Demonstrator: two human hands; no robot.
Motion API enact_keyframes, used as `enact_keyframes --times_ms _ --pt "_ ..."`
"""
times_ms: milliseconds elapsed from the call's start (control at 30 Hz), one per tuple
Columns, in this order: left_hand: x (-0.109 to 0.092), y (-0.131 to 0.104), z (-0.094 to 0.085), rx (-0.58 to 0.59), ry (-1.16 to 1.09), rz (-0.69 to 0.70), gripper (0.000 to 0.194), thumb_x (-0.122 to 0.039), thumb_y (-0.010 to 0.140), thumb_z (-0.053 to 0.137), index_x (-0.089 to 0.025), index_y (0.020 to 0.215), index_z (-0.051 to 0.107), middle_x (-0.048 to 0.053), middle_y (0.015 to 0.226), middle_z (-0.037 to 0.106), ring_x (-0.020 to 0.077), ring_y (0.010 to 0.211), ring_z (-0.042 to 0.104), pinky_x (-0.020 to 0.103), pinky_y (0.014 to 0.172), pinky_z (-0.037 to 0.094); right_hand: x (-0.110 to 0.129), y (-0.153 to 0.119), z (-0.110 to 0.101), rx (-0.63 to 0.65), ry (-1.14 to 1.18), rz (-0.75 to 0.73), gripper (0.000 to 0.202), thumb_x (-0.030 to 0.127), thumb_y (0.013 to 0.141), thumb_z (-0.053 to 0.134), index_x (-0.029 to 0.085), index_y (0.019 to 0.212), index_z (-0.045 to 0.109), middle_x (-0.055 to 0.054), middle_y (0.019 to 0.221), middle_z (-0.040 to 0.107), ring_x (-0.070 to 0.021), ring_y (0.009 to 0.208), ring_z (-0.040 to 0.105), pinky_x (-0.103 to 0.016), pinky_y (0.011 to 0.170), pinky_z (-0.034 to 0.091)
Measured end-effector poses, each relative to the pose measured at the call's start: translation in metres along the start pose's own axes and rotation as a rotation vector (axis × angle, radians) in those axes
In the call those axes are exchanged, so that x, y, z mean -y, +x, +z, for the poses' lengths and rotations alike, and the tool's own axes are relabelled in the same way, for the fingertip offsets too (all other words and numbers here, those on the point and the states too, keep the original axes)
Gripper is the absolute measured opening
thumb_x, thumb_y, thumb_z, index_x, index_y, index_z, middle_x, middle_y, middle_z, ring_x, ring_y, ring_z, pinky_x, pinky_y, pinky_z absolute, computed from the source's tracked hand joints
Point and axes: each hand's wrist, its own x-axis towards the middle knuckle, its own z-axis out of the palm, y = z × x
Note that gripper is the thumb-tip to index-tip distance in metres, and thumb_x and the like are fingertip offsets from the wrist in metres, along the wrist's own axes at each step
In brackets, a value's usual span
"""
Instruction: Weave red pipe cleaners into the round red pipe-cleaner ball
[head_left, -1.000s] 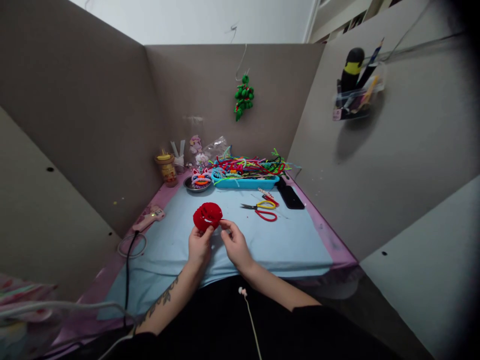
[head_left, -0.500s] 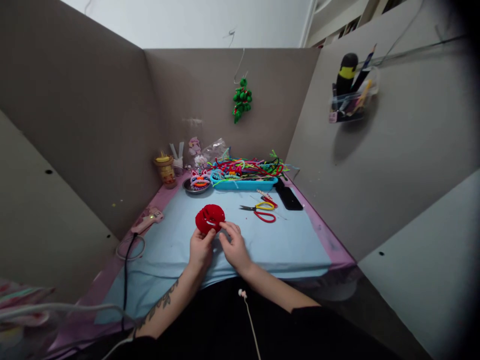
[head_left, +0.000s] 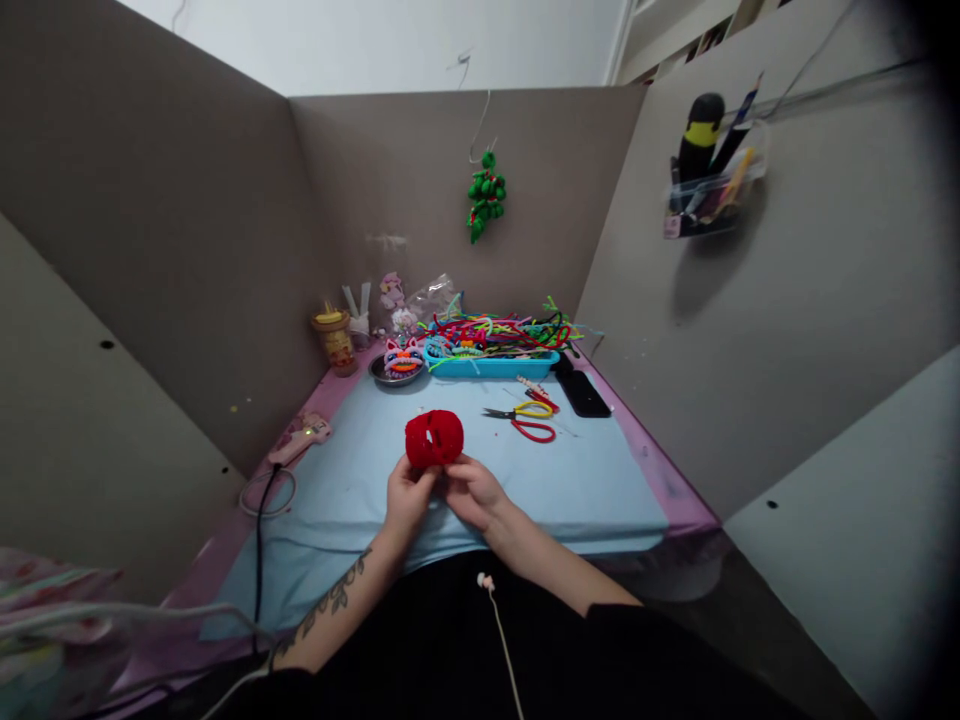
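A rounded red fuzzy piece (head_left: 435, 438) with small slits is held above the light blue cloth (head_left: 360, 450). My left hand (head_left: 409, 492) pinches its lower left edge between thumb and fingers. My right hand (head_left: 474, 490) grips the lower right edge, its fingertips partly hidden behind and under the piece. Farther off on the cloth lie scissors (head_left: 534, 422) with one yellow and one red handle, their blades pointing left.
A blue tray (head_left: 491, 368) heaped with colourful fuzzy stems stands at the back. Left of it are a metal dish (head_left: 396, 378) and a brown cup (head_left: 336, 345). A black phone (head_left: 585, 393) lies at the right, a pink device (head_left: 304, 437) at the left.
The red piece has turned and moved slightly right in my hands. My right hand has closed in on its lower edge, with the fingers now more beneath it. The camera view has shifted slightly.
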Motion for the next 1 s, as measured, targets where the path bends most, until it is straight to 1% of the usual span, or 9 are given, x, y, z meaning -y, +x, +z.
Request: enact_keyframes --times_ms 133,200,267,367,467,600,667,800,1000 --pt "0.002 0.003 0.0 -0.004 -0.021 -0.023 0.03 -0.028 0.063 0.078 -0.015 0.088 0.069 0.004 0.081 0.073 0.018 0.074 0.065 0.029 0.073 0.05 0.007 -0.004 -0.005 0.032 0.009 0.09 0.025 0.015 0.06 0.067 0.019 0.085 0.069 -0.005 0.091 0.073 -0.0221 0.088 0.064 -0.037 0.08 0.051" --pt "0.004 0.005 -0.001 -0.024 -0.029 -0.02 0.031 -0.029 0.064 0.078 -0.014 0.09 0.068 0.004 0.082 0.074 0.0177 0.075 0.065 0.029 0.074 0.049 0.009 -0.008 -0.008 -0.019 -0.075 0.065 0.029 0.017 0.061 0.067 0.019 0.09 0.07 -0.006 0.098 0.071 -0.0223 0.093 0.063 -0.037 0.081 0.05" --pt "0.006 0.006 -0.001 -0.033 -0.043 -0.017 0.034 -0.029 0.065 0.079 -0.014 0.094 0.068 0.005 0.087 0.074 0.018 0.079 0.066 0.029 0.078 0.049 0.012 -0.013 -0.012 -0.144 -0.281 -0.083 0.025 0.019 0.063 0.067 0.02 0.088 0.07 -0.007 0.104 0.067 -0.0225 0.098 0.06 -0.036 0.082 0.049" --pt "0.007 0.009 -0.001 -0.04 -0.073 -0.026 0.043 -0.03 0.066 0.079 -0.015 0.104 0.066 0.006 0.095 0.074 0.0189 0.086 0.067 0.031 0.082 0.048 0.018 -0.02 -0.011 -0.277 -0.774 -0.436 0.011 0.022 0.072 0.066 0.022 0.081 0.071 -0.007 0.112 0.06 -0.0231 0.108 0.056 -0.038 0.091 0.046" --pt "0.006 0.009 -0.001 -0.05 -0.06 -0.028 0.045 -0.028 0.065 0.08 -0.016 0.105 0.064 0.005 0.094 0.073 0.0181 0.084 0.067 0.03 0.081 0.048 0.026 -0.025 -0.004 -0.242 -1.176 -0.704 0.015 0.02 0.081 0.061 0.025 0.086 0.074 -0.008 0.112 0.056 -0.0229 0.113 0.053 -0.041 0.1 0.041" --pt "0.006 0.006 -0.001 -0.026 -0.062 -0.022 0.039 -0.027 0.067 0.079 -0.019 0.098 0.057 0.001 0.085 0.072 0.0149 0.076 0.066 0.027 0.075 0.049 0.028 -0.024 0.005 -0.182 -1.463 -0.921 0.022 0.015 0.085 0.056 0.026 0.092 0.074 -0.009 0.116 0.053 -0.0242 0.114 0.049 -0.044 0.1 0.041" --pt "0.007 0.006 -0.001 -0.009 -0.081 -0.026 0.042 -0.027 0.068 0.078 -0.021 0.101 0.052 0.0 0.084 0.072 0.0142 0.074 0.066 0.027 0.073 0.049 0.027 -0.021 0.006 -0.184 -1.506 -0.946 0.022 0.013 0.084 0.055 0.024 0.096 0.072 -0.009 0.115 0.053 -0.0245 0.113 0.048 -0.044 0.1 0.041" --pt "0.007 0.006 0.0 0.009 -0.129 -0.052 0.053 -0.027 0.069 0.077 -0.023 0.112 0.047 0.001 0.09 0.072 0.0154 0.078 0.068 0.03 0.077 0.051 0.025 -0.018 0.002 -0.239 -1.483 -0.868 0.022 0.011 0.083 0.054 0.021 0.097 0.066 -0.009 0.108 0.053 -0.0245 0.109 0.05 -0.044 0.099 0.042" --pt "0.004 0.006 -0.001 0.09 -0.182 -0.072 0.06 -0.028 0.065 0.08 -0.023 0.115 0.047 0.005 0.098 0.072 0.02 0.089 0.069 0.036 0.087 0.05 0.022 -0.017 -0.002 -0.175 -1.507 -0.881 0.022 0.013 0.084 0.054 0.024 0.097 0.069 -0.009 0.112 0.052 -0.0252 0.11 0.049 -0.045 0.099 0.041"
